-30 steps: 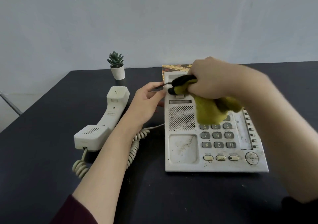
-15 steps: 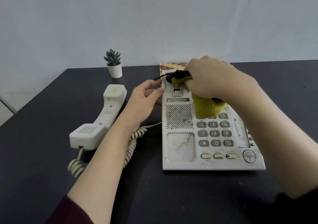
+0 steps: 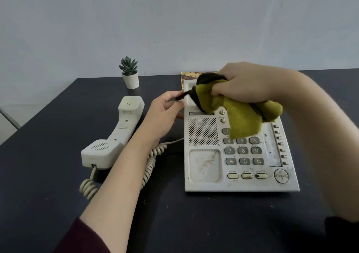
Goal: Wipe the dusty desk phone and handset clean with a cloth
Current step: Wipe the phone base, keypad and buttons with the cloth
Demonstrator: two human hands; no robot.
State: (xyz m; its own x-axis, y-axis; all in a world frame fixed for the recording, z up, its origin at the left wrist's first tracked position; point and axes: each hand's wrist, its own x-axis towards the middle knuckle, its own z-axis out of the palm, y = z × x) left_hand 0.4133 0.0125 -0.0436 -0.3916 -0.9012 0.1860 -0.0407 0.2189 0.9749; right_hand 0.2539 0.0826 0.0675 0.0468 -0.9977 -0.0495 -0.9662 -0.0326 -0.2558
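Right hand (image 3: 244,85): clenched around bunched olive-green fuzzy cloth (image 3: 242,116), over top of dusty cream plastic desk phone (image 3: 209,167).
Left hand (image 3: 165,112): pinches the cloth's dark corner, beside the phone's left edge.

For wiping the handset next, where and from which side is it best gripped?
Grip the handset round its narrow middle shaft, coming from above: it lies flat on the table, with bulky earpiece and mouthpiece ends, and the coiled cord leaves its near end.
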